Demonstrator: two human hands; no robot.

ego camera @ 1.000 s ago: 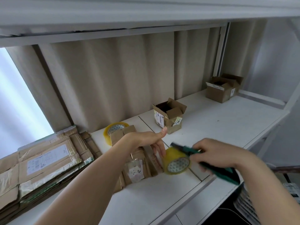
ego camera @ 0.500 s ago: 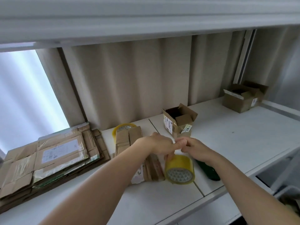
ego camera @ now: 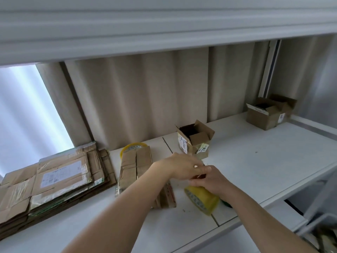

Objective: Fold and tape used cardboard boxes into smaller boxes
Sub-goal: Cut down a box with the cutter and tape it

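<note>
Nearest, the right hand (ego camera: 212,181) curls over the top of a yellow roll of clear packing tape (ego camera: 202,199) standing on edge on the white shelf top (ego camera: 264,161), while the left hand (ego camera: 182,168) pinches at the same spot – seemingly the tape's loose end, though the fingers hide it. Just left lies the flattened brown cardboard box (ego camera: 135,168) awaiting taping, with a second yellow tape roll (ego camera: 132,147) behind it and a small open-flapped cardboard box (ego camera: 195,140) beyond. The risk, I judge, is the end slipping back onto the roll or the strip sticking to itself – a light pinch would cause it.
</note>
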